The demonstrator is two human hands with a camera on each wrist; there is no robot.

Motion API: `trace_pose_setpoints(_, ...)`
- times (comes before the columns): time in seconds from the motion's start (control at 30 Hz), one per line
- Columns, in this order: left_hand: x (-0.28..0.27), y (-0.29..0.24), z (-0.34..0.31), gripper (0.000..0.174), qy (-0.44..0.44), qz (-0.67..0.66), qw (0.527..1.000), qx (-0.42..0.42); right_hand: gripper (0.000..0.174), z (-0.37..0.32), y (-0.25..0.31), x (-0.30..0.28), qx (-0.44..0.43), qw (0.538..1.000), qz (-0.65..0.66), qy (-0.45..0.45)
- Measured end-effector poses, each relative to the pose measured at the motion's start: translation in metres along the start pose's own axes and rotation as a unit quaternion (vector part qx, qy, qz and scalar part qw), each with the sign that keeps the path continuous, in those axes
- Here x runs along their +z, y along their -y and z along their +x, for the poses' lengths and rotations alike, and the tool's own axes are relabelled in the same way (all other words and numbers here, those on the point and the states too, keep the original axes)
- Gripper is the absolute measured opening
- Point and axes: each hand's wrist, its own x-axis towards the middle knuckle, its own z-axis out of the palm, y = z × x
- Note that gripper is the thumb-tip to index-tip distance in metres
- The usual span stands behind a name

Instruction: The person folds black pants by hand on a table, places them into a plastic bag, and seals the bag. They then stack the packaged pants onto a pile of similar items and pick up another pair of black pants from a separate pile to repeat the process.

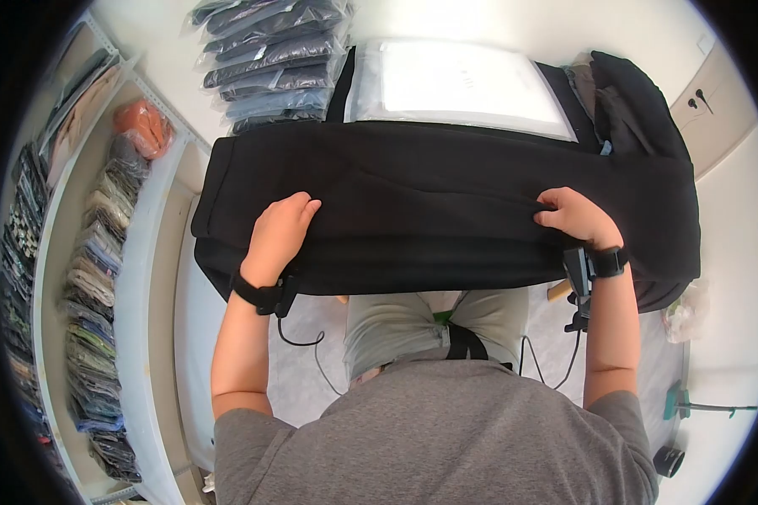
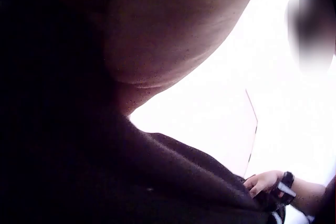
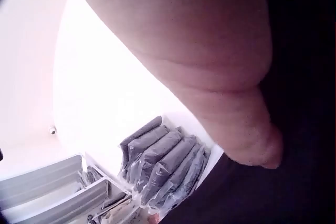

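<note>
A long black garment (image 1: 413, 168), laid out lengthwise like folded trousers, spans the work surface in front of me, with a hem line at its left end. My left hand (image 1: 282, 227) grips its near part on the left, fingers curled at the fabric. Farther right, my right hand (image 1: 579, 216) pinches the same cloth between thumb and fingers. A shallow crease runs through the fabric between the hands. In the left wrist view the black cloth (image 2: 173, 163) rises in a ridge below the hand. The right thumb (image 3: 262, 148) meets dark fabric in the right wrist view.
Behind the garment lies a clear plastic bag (image 1: 472, 88) with a white sheet. A stack of bagged folded clothes (image 1: 269, 67) stands at the back left. Shelves (image 1: 156, 278) of packed garments line the left side. Dark bunched cloth (image 1: 636, 101) sits at the back right.
</note>
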Motion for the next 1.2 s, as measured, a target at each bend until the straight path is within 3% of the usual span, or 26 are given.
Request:
trace_pose_setpoints(0.1,0.004,-0.004,0.004,0.030,0.019,0.080,0.996,-0.019,0.043,0.001,0.008,-0.003,0.079,0.995,-0.063,0.023)
trace_pose_setpoints(0.2,0.001,-0.007,0.006,0.030,0.051,0.103,0.992,-0.044,0.043,-0.001,0.015,0.004,0.094,0.989,-0.112,0.009)
trace_pose_setpoints(0.33,-0.001,0.003,0.008,0.032,0.057,0.048,0.996,-0.050,0.042,-0.003,-0.009,0.003,0.013,0.998,-0.063,-0.017)
trace_pose_setpoints(0.4,-0.002,0.001,0.010,0.033,0.062,0.059,0.995,-0.059,0.039,-0.004,-0.010,-0.007,0.120,0.985,-0.104,0.064)
trace_pose_setpoints(0.43,-0.003,0.000,0.011,0.034,0.067,0.069,0.993,-0.068,0.039,-0.008,-0.008,-0.006,0.120,0.985,-0.105,0.066)
trace_pose_setpoints(0.5,-0.001,0.001,0.012,0.034,0.064,0.086,0.992,-0.063,0.032,-0.028,0.002,0.009,0.132,0.965,-0.202,-0.099)
trace_pose_setpoints(0.53,0.001,0.001,0.012,0.035,0.061,0.105,0.991,-0.055,0.028,-0.031,0.006,0.023,0.036,0.923,-0.325,-0.203)
trace_pose_setpoints(0.6,0.003,0.001,0.011,0.035,0.062,0.107,0.991,-0.049,0.026,-0.022,0.049,0.048,-0.118,0.915,-0.210,-0.323)
trace_pose_setpoints(0.63,0.003,0.001,0.012,0.035,0.057,0.111,0.991,-0.044,0.028,-0.018,0.072,0.061,-0.188,0.924,-0.159,-0.293)
trace_pose_setpoints(0.67,0.004,0.002,0.013,0.035,0.056,0.113,0.991,-0.039,0.032,-0.010,0.086,0.080,-0.265,0.900,-0.172,-0.299)
trace_pose_setpoints(0.7,0.005,0.003,0.012,0.035,0.051,0.104,0.992,-0.041,0.035,-0.003,0.097,0.096,-0.295,0.900,-0.188,-0.260)
trace_pose_setpoints(0.77,0.005,0.005,0.011,0.035,0.043,0.101,0.993,-0.043,0.042,0.009,0.111,0.121,-0.317,0.906,-0.199,-0.199)
trace_pose_setpoints(0.83,0.001,0.000,0.008,0.033,0.029,0.085,0.994,-0.063,0.043,0.021,0.112,0.142,-0.236,0.934,-0.196,-0.181)
trace_pose_setpoints(0.87,-0.005,-0.008,0.005,0.022,0.050,0.067,0.988,-0.127,0.044,0.026,0.109,0.147,-0.220,0.934,-0.212,-0.186)
trace_pose_setpoints(0.9,-0.006,-0.008,-0.001,0.022,0.048,0.071,0.988,-0.131,0.045,0.029,0.107,0.147,-0.204,0.933,-0.229,-0.189)
trace_pose_setpoints(0.97,-0.007,-0.006,-0.016,0.016,-0.103,0.113,0.987,-0.044,0.045,0.030,0.104,0.146,-0.192,0.936,-0.228,-0.186)
trace_pose_setpoints(1.0,-0.006,0.004,-0.024,0.021,-0.135,0.094,0.986,-0.024,0.045,0.029,0.104,0.147,-0.189,0.935,-0.229,-0.193)
trace_pose_setpoints(1.1,-0.009,0.038,-0.040,0.017,-0.177,0.048,0.982,-0.051,0.044,0.028,0.104,0.150,-0.188,0.933,-0.229,-0.204)
trace_pose_setpoints(1.2,-0.015,0.031,-0.049,0.020,-0.210,0.060,0.974,-0.059,0.043,0.028,0.104,0.149,-0.188,0.932,-0.228,-0.212)
